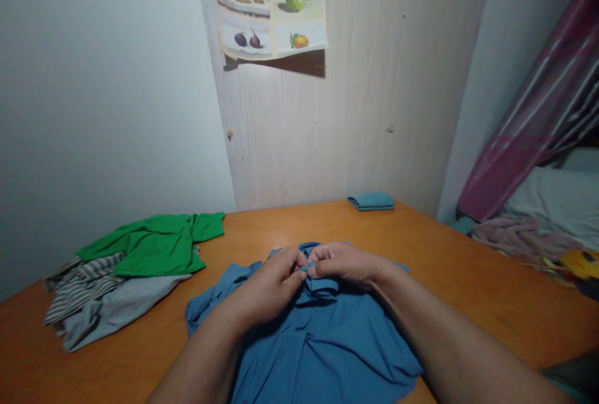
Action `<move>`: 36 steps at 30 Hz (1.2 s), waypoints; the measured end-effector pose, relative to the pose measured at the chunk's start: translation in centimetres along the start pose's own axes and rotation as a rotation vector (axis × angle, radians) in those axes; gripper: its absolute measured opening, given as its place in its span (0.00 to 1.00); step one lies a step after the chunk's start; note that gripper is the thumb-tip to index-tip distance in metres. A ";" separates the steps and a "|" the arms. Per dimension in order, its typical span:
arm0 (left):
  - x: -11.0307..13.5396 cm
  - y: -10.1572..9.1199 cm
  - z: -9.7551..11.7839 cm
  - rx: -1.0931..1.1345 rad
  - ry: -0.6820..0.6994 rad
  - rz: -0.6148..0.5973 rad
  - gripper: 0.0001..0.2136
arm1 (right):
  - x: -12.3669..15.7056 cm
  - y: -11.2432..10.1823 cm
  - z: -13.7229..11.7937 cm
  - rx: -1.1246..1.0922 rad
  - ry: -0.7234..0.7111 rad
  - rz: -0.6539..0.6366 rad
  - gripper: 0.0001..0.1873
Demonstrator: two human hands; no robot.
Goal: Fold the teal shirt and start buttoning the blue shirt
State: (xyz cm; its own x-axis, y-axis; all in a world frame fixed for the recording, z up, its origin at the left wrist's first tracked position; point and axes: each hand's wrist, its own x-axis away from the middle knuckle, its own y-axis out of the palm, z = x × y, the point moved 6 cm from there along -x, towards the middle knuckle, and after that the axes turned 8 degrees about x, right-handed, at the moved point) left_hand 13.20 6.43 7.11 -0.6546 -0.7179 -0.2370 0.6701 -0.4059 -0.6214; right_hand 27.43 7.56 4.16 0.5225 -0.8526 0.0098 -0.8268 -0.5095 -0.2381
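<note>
A blue shirt (322,341) lies spread on the orange wooden table (468,266) right in front of me. My left hand (271,285) and my right hand (346,265) meet at the shirt's collar end, knuckles almost touching. Both pinch the blue fabric of the collar or placket between thumb and fingers. The fingertips are partly hidden by the cloth.
A pile of clothes sits at the table's left: a green shirt (154,245) over a striped garment (82,285) and a grey one (116,310). A folded blue cloth (372,200) lies at the back by the wooden panel. A bed with bedding (538,223) stands right.
</note>
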 end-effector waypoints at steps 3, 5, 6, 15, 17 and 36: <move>0.0 0.0 -0.3 0.005 -0.011 -0.004 0.05 | -0.1 -0.2 -0.1 0.131 -0.023 0.013 0.10; -0.1 0.0 -0.4 0.006 -0.016 -0.009 0.05 | -0.2 -0.4 0.0 0.165 -0.042 0.032 0.09; -0.1 0.0 -0.5 0.004 -0.018 -0.012 0.05 | -0.3 -0.4 0.1 0.177 -0.051 0.043 0.09; -0.1 0.1 -0.8 0.008 -0.064 -0.003 0.05 | 0.3 0.2 -1.4 0.407 -0.141 0.093 0.11; -0.2 0.1 -0.8 0.042 -0.068 -0.002 0.05 | 0.2 0.2 -1.5 0.394 -0.143 0.106 0.11; -0.6 0.3 -1.5 0.580 -0.171 0.029 0.09 | -0.3 -0.5 -0.9 0.109 -0.138 0.067 0.07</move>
State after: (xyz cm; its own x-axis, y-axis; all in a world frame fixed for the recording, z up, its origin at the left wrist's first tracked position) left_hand 13.24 7.59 5.96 -0.5999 -0.7945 -0.0943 0.7998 -0.5924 -0.0970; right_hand 27.52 7.92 5.15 0.4969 -0.8563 -0.1406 -0.8372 -0.4304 -0.3373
